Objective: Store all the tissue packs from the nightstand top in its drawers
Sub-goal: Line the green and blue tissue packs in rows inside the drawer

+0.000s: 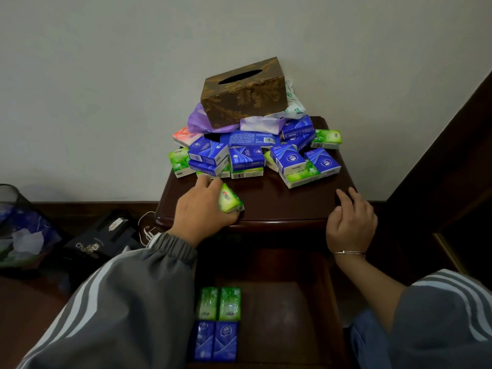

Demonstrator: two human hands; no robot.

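Left hand (202,206): grasping a green pack (230,199) at the surface's (279,201) front-left edge.
Right hand (351,225): released, resting on the front-right edge.
Drawer (292,315): four packs (218,323), left side.

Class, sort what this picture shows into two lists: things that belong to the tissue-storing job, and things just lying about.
Job: green pack gripped by the left hand; pile of packs on the nightstand top; open drawer with four packs inside.
Lying about: brown tissue box; purple bag; mesh bin; black box on the floor.
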